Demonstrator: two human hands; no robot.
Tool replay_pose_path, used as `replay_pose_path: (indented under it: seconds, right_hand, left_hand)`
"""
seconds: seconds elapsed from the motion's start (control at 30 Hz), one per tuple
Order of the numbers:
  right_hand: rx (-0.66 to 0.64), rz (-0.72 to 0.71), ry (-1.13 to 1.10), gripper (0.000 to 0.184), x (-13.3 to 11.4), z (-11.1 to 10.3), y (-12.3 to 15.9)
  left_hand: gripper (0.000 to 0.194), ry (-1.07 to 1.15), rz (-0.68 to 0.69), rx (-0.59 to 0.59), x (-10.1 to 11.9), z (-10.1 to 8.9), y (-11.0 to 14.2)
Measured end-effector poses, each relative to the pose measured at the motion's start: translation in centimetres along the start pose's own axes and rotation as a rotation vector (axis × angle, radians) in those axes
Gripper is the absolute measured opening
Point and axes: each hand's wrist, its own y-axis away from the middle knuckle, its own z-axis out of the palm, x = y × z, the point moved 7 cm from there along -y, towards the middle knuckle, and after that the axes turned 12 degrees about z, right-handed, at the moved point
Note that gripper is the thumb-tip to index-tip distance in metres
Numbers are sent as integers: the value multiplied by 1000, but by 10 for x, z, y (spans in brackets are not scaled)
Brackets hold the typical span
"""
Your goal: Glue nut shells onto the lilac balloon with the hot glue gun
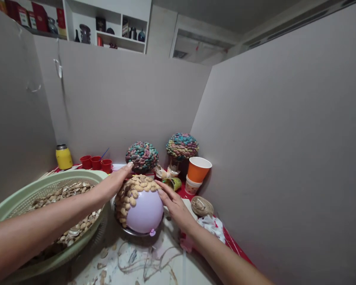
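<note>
Head view: lilac balloon point(145, 213) is sitting in a metal dish point(133, 232); right grip point(175, 206) is resting loosely spread by the peanuts point(139, 183); left grip point(116, 182) is reaching alongside, can't tell if pinching; uneven pressing could be knocking peanuts loose imo; far side's hiding.

Plain grey partition walls point(121, 95)

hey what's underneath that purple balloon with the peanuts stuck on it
The shiny rim of a round dish shows below the balloon. The dish's inside is covered, so I can't tell what it holds.
</note>
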Motion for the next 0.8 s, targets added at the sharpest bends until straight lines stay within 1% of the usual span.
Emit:
replay_pose_path:
  seconds: [0.23, 0.33, 0.47, 0.57, 0.63, 0.7, 0.77, 0.8]
  right_hand:
    - [22, 7, 6, 52, 2, 1, -1]
    - [22, 13, 23, 53, 6, 1, -1]
    - [-5, 23, 49, 54, 11, 1, -1]
    - [-27, 34, 69, 54, 14, 0, 0]
    - [-40, 38, 79, 55, 16, 0, 1]
    - [-50, 41, 89, 56, 18, -1, 3]
    - [-54, 52, 104, 57, 21, -1, 4]
    - [-55, 59, 114, 58, 22, -1, 5]
  left_hand:
    - [68, -27, 3, -33, -7, 4, 1]
    - [71, -46, -4, -15, -8, 3, 5]
    - [80, -77, -32, 24, -10, 3, 20]
    - [83, -156, -25, 7, -7, 11, 42]
    - [80, -297, 36, -46, -5, 21, 58]
    - [78, -422, 110, -107, -9, 36, 75]
    - [76, -511, 258, -149, -17, 56, 91]
    - [80, -562, 382, -160, -21, 68, 98]
